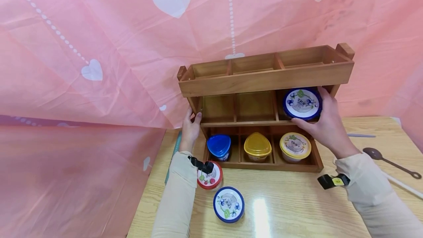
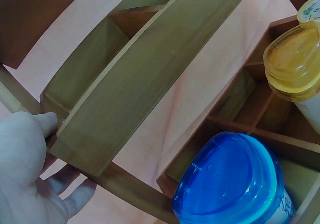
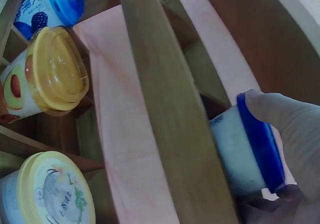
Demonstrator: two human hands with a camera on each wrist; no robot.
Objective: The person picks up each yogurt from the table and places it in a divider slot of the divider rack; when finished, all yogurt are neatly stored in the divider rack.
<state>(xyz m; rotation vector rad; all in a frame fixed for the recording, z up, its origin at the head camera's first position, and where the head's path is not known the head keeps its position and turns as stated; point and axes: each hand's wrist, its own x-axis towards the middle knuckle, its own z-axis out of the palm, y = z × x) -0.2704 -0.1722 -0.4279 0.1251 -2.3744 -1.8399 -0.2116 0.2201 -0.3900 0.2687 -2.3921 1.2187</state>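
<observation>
A wooden three-tier rack [image 1: 264, 82] stands on the table, each tier split into compartments. My right hand [image 1: 325, 122] grips a round tub with a blue-rimmed lid [image 1: 302, 103] at the right compartment of the middle tier; in the right wrist view the thumb lies on the blue lid [image 3: 260, 139]. With my left hand [image 1: 191, 129] I hold the rack's left side at the middle tier, thumb at its front corner. Along the bottom tier sit a blue-lidded tub [image 1: 219, 145], a yellow-lidded tub [image 1: 257, 145] and a round yellow-rimmed tub [image 1: 295, 146].
In front of the rack stand a red-rimmed tub [image 1: 211, 177], partly behind the left wrist strap, and a blue-rimmed tub [image 1: 228, 204]. A brown spoon [image 1: 391, 162] and a white stick [image 1: 404, 186] lie at the right. A pink heart-patterned cloth [image 1: 132, 47] hangs behind.
</observation>
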